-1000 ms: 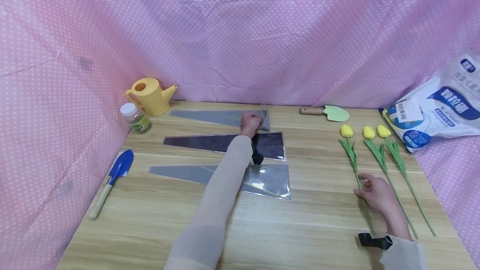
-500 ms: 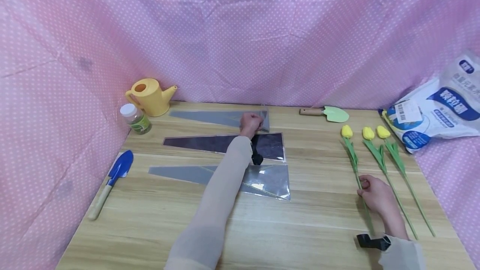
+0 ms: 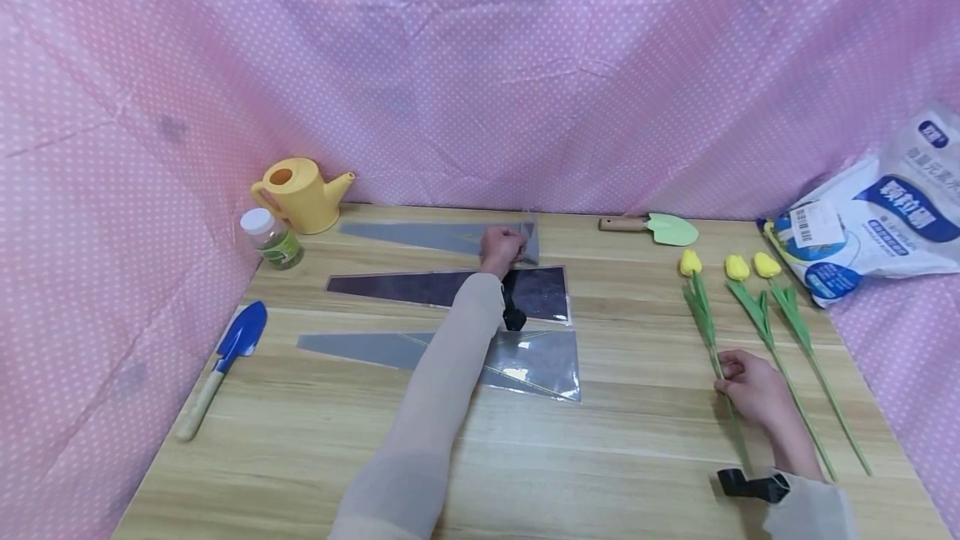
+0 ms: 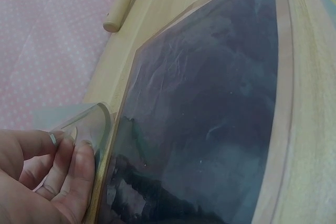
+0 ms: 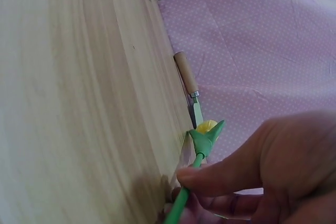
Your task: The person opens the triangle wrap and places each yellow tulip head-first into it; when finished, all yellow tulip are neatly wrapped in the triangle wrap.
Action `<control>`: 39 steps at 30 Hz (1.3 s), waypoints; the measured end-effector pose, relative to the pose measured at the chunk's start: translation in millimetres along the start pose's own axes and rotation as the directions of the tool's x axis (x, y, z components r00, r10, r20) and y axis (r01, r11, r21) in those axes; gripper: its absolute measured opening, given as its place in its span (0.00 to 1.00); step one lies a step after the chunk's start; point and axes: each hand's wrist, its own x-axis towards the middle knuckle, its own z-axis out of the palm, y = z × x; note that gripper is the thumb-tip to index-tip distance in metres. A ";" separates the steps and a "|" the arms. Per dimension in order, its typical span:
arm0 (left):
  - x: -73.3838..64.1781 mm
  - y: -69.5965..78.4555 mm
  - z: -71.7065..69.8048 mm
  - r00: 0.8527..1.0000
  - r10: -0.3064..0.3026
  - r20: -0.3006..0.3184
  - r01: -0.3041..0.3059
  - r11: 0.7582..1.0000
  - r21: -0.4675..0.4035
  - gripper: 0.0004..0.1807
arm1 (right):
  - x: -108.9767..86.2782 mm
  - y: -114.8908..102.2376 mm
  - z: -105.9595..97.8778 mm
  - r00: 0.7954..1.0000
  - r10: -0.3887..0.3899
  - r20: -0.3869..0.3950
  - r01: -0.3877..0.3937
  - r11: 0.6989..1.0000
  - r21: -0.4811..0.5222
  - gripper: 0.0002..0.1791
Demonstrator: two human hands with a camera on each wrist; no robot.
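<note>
In the head view, three tapered clear-and-grey plastic flower sleeves lie in a stack of rows. At the back one [image 3: 420, 234], my left hand [image 3: 502, 250] pinches the wide end, lifting its edge; the left wrist view shows the transparent film [image 4: 89, 121] between thumb and fingers. The dark middle sleeve [image 3: 540, 290] and the front grey sleeve [image 3: 540, 357] lie flat under my left arm. On the right, my right hand [image 3: 753, 390] pinches the green stem of a yellow artificial tulip [image 3: 699, 307]. Thumb and fingers meet around that stem [image 5: 181, 203] in the right wrist view.
Two more yellow tulips [image 3: 759, 315] lie right of my right hand. A white printed bag [image 3: 885, 215] leans at the far right. Along the back sits a green trowel [image 3: 671, 229]; at left are a yellow watering can [image 3: 303, 198], a lidded jar [image 3: 273, 240] and a blue trowel [image 3: 243, 332].
My right thumb and fingers have closed on the tulip stem, and its flower head has shifted slightly to the left. The left hand stays in place at the back sleeve.
</note>
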 end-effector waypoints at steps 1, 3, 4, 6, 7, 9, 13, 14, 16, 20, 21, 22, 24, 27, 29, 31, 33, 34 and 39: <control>0.2 -0.3 -0.1 1.000 0.001 0.001 -0.001 1.000 -0.004 0.03 | 0.1 0.4 0.1 1.000 0.007 0.012 -0.007 1.000 0.012 0.24; 0.4 -0.8 -0.2 1.000 0.004 0.003 -0.004 1.000 -0.006 0.03 | 0.0 -0.3 -0.5 0.999 0.030 0.036 -0.031 0.999 0.041 0.25; 0.5 -0.9 -0.3 1.000 0.005 0.004 -0.005 1.000 -0.008 0.03 | -0.2 -0.7 -0.6 0.998 0.042 0.053 -0.045 0.997 0.065 0.26; 0.6 -1.2 -0.3 1.000 0.006 0.004 -0.006 1.000 -0.008 0.03 | -1.0 -1.4 -0.9 0.994 0.059 0.091 -0.070 0.990 0.122 0.28; 0.7 -1.3 -0.4 1.000 0.004 0.006 -0.004 1.000 -0.008 0.03 | -1.6 -1.5 -0.7 0.992 0.064 0.108 -0.080 0.985 0.152 0.28; 0.5 -1.7 -0.5 1.000 0.002 0.011 -0.002 1.000 -0.010 0.03 | -2.5 -2.4 -1.4 0.988 0.065 0.143 -0.094 0.973 0.212 0.30; 0.7 -2.7 -0.6 1.000 -0.006 0.020 0.006 1.000 -0.014 0.04 | -3.1 -2.9 -1.4 0.980 0.038 0.195 -0.097 0.948 0.304 0.32; 0.7 -2.8 -0.6 1.000 -0.007 0.021 0.007 1.000 -0.014 0.04 | -3.2 -3.5 -1.2 0.978 0.028 0.206 -0.096 0.941 0.324 0.33; 0.6 -3.1 -0.9 1.000 -0.007 0.019 0.007 1.000 -0.011 0.04 | -3.0 -5.3 -0.4 0.976 0.018 0.219 -0.098 0.927 0.362 0.32; -0.3 -3.0 -1.4 1.000 0.001 0.018 -0.001 1.000 -0.018 0.05 | -1.5 -10.7 1.0 0.972 -0.002 0.233 -0.101 0.898 0.429 0.32; -0.3 -2.9 -1.4 1.000 0.003 0.019 -0.003 1.000 -0.020 0.05 | -1.1 -12.1 1.4 0.972 -0.007 0.235 -0.101 0.890 0.444 0.31; -0.4 -2.9 -1.5 1.000 0.006 0.019 -0.005 1.000 -0.022 0.05 | -0.6 -13.3 1.7 0.971 -0.013 0.240 -0.102 0.881 0.462 0.31; -0.5 -2.9 -1.7 1.000 0.007 0.021 -0.006 1.000 -0.027 0.04 | 0.7 -15.3 2.5 0.968 -0.017 0.251 -0.113 0.862 0.493 0.30; 0.3 -2.9 -1.6 1.000 0.003 0.021 -0.003 1.000 -0.025 0.04 | 2.6 -17.1 3.6 0.967 -0.041 0.250 -0.108 0.826 0.553 0.27; 0.6 -2.8 -1.4 1.000 0.001 0.019 -0.001 1.000 -0.025 0.04 | 4.0 -17.7 4.3 0.968 -0.058 0.243 -0.104 0.791 0.602 0.26; 1.0 -2.6 -0.9 1.000 -0.002 0.017 0.002 1.000 -0.015 0.04 | 5.0 -18.5 4.5 0.970 -0.080 0.229 -0.095 0.741 0.664 0.24; 1.2 -2.2 -0.5 1.000 -0.004 0.015 0.004 1.000 -0.008 0.04 | 5.8 -19.7 4.6 0.971 -0.098 0.219 -0.093 0.687 0.721 0.22; 1.3 -2.1 -0.4 1.000 -0.004 0.013 0.004 1.000 -0.004 0.04 | 6.4 -20.4 4.5 0.971 -0.105 0.213 -0.092 0.658 0.747 0.21; 1.6 -1.6 0.0 1.000 -0.001 0.002 0.001 1.000 0.012 0.04 | 9.3 -26.3 4.3 0.975 -0.143 0.169 -0.059 0.568 0.821 0.18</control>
